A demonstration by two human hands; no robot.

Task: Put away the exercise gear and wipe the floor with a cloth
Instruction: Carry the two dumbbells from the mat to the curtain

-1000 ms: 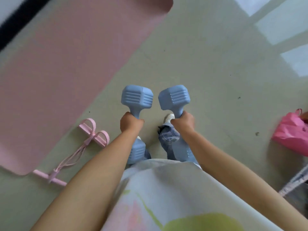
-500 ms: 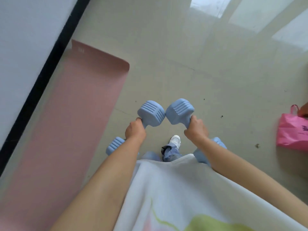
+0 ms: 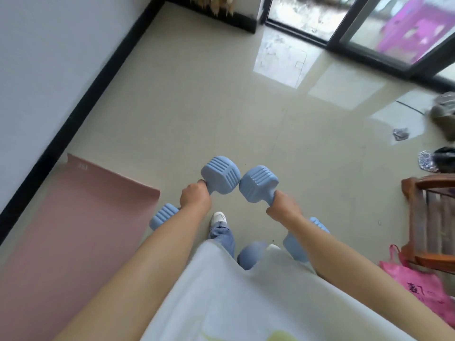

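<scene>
I carry two light blue dumbbells in front of my body. My left hand grips the handle of the left dumbbell, whose rear head shows beside my forearm. My right hand grips the right dumbbell; its rear head is partly hidden behind my right forearm. The two front heads almost touch above the beige floor. A pink exercise mat lies flat at the lower left, along the wall. No cloth is in view.
A white wall with a black skirting runs along the left. Glass sliding doors close the far end. At the right stand a wooden chair, a pink bag and small items on the floor.
The view has lifted from the floor near my feet towards the far doors. The pink pull rope has gone out of view. Both dumbbells stay held, their front heads tilted together.
</scene>
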